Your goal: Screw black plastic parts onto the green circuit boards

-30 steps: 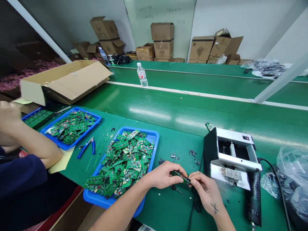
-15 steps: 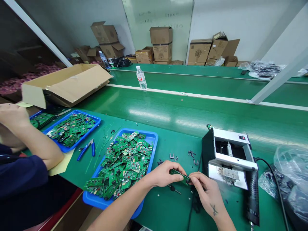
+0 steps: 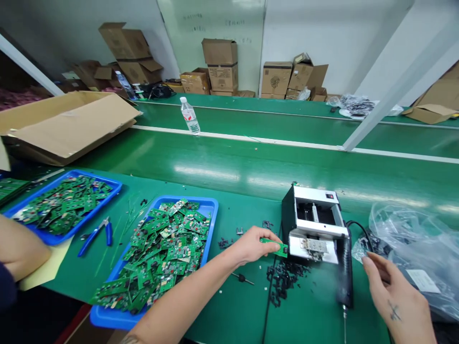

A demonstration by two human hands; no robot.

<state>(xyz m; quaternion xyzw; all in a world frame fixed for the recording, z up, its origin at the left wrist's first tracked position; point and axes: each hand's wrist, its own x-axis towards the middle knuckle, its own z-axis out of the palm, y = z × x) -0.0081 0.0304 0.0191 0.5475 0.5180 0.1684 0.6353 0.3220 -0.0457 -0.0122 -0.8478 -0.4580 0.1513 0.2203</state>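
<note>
My left hand (image 3: pixel 260 244) pinches a small green circuit board (image 3: pixel 278 248) with a dark part at its right end, just left of the white and black screw feeder (image 3: pixel 315 224). To the right, my right hand (image 3: pixel 399 296) is empty, thumb and fingers apart. It hovers beside the black electric screwdriver (image 3: pixel 344 272), without touching it, and near a clear plastic bag (image 3: pixel 405 248). Small black plastic parts (image 3: pixel 285 282) lie scattered below the feeder. A blue tray (image 3: pixel 213 217) heaped with circuit boards sits under and left of my left forearm.
Another blue tray (image 3: pixel 118 186) of boards and blue-handled cutters (image 3: pixel 96 236) lie at left, near a co-worker's arm (image 3: pixel 23 251). A dark thin tool (image 3: pixel 244 278) lies near my left forearm. Beyond are a water bottle (image 3: pixel 190 116), an open carton (image 3: pixel 68 124) and a slanting white post (image 3: pixel 380 81).
My right hand has let go of the circuit board and moved right, past the screwdriver. My left hand still holds the board, now closer to the feeder. The view has swung right.
</note>
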